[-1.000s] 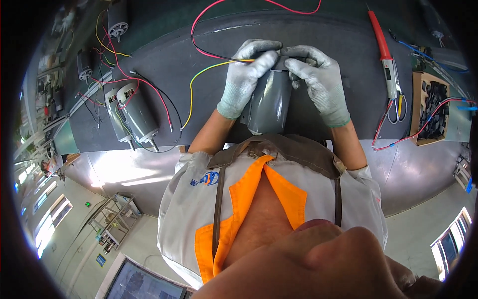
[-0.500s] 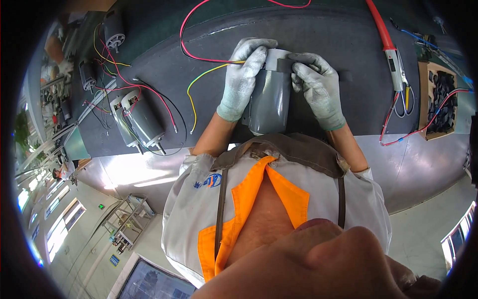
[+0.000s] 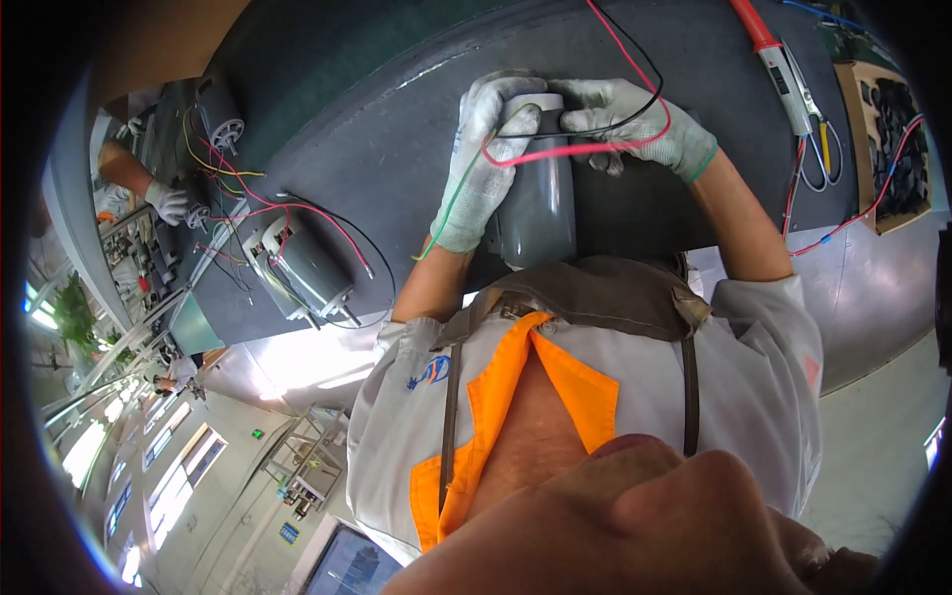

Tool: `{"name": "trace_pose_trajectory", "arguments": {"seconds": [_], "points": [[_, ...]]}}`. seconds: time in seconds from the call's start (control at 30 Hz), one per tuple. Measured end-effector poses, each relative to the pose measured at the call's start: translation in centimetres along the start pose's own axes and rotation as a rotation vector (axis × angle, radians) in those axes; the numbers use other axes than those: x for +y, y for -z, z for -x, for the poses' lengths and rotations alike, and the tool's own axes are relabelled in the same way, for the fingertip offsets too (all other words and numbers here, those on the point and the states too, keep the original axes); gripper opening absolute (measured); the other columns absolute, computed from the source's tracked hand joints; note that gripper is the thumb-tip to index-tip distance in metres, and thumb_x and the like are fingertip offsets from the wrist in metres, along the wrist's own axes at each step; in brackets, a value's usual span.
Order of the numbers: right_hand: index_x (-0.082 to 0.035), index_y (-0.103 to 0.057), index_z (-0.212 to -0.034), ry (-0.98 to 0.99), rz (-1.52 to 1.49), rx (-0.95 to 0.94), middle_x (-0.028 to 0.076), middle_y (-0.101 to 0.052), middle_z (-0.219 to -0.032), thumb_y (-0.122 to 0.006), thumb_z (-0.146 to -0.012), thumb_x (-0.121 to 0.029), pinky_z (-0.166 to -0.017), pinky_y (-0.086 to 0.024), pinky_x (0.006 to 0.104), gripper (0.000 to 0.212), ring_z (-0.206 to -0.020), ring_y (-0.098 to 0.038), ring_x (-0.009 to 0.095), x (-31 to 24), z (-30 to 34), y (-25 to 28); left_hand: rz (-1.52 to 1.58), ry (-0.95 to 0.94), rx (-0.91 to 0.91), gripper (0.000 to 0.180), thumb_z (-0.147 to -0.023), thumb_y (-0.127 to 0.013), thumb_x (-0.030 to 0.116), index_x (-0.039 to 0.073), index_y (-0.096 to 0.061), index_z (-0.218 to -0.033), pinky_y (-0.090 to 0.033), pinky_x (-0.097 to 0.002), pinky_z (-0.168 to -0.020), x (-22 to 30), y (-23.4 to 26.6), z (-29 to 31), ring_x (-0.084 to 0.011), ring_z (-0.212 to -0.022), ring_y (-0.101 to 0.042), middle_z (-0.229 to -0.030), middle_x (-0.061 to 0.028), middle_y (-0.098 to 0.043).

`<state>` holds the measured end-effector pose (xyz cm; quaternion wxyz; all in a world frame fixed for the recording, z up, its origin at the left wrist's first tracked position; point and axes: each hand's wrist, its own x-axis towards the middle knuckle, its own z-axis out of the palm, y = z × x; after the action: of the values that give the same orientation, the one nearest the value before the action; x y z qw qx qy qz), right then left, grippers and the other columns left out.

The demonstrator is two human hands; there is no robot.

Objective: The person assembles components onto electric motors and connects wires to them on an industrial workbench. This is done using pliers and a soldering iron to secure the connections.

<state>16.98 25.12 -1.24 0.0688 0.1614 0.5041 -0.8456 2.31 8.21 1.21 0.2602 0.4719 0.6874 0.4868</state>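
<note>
A grey cylindrical electric motor [image 3: 538, 213] with a lighter band at its far end lies lengthwise in front of my body. My left hand [image 3: 478, 169], in a whitish work glove, wraps its left side with the thumb across the top. My right hand [image 3: 645, 124], gloved too, curls its fingers against the right of the motor's far end. What may be between these fingers is hidden. A red wire [image 3: 585, 150] and a black wire [image 3: 625, 121] loop over the motor and right hand. A green wire [image 3: 454, 208] hangs beside my left hand.
On the dark table [image 3: 347, 149], two grey motors [image 3: 307, 268] with loose wires lie left; another motor [image 3: 218, 114] is farther back. A co-worker's gloved hand [image 3: 169, 202] is at far left. Right are a red-handled tool [image 3: 778, 79], scissors [image 3: 815, 139] and a carton [image 3: 861, 149] of black parts.
The red and black wires have swung from the left to across the motor and right hand. My right hand has closed in on the motor's end; the dark strip beside it is no longer visible.
</note>
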Motion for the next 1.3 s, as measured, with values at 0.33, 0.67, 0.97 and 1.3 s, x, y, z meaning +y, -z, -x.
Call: {"name": "trace_pose_trajectory", "arguments": {"seconds": [0.33, 0.67, 0.97, 1.3], "points": [[0.005, -0.051, -0.142, 0.212, 0.002, 0.106, 0.009, -0.070, -0.104, -0.074, -0.094, -0.030, -0.076, -0.057, 0.0252, 0.064, -0.087, -0.067, 0.014, 3.5, -2.0, -0.7, -0.236, -0.052, 0.055, 0.022, -0.095, -0.063, 0.013, 0.003, -0.066, -0.115, -0.043, -0.0398, -0.103, 0.6, 0.1, -0.4, -0.0300, -0.118, -0.056, -0.119, -0.0133, -0.063], [0.002, -0.056, -0.132, 0.644, 0.597, 0.386, 0.020, -0.062, -0.125, -0.068, -0.095, -0.037, -0.097, -0.049, 0.0410, 0.056, -0.114, -0.061, 0.036, 5.1, -2.0, -3.1, -0.340, -0.175, 0.024, 0.028, -0.089, -0.069, 0.011, 0.005, -0.064, -0.116, -0.042, -0.0446, -0.104, 0.0, 0.3, 0.0, -0.0345, -0.120, -0.054, -0.123, -0.0130, -0.062], [-0.004, -0.061, -0.128, 0.646, 0.736, 0.491, 0.019, -0.063, -0.117, -0.062, -0.096, -0.022, -0.089, -0.052, 0.0417, 0.037, -0.106, -0.061, 0.035, 2.4, -0.3, -4.3, -0.424, 0.007, 0.184, 0.034, -0.084, -0.077, 0.014, 0.005, -0.067, -0.115, -0.051, -0.0405, -0.090, 1.7, 1.5, 0.9, -0.0340, -0.102, -0.063, -0.108, -0.0155, -0.065], [-0.011, -0.069, -0.116, 0.414, 1.448, 0.841, 0.015, -0.067, -0.110, -0.067, -0.089, -0.011, -0.091, -0.051, 0.0472, 0.027, -0.102, -0.062, 0.037, 4.9, 10.1, 4.6, -0.509, -0.002, 0.045, 0.051, -0.080, -0.060, -0.004, 0.008, -0.063, -0.129, -0.050, -0.0432, -0.101, 4.5, 2.4, 1.0, -0.0371, -0.121, -0.060, -0.135, -0.0176, -0.059]]}}
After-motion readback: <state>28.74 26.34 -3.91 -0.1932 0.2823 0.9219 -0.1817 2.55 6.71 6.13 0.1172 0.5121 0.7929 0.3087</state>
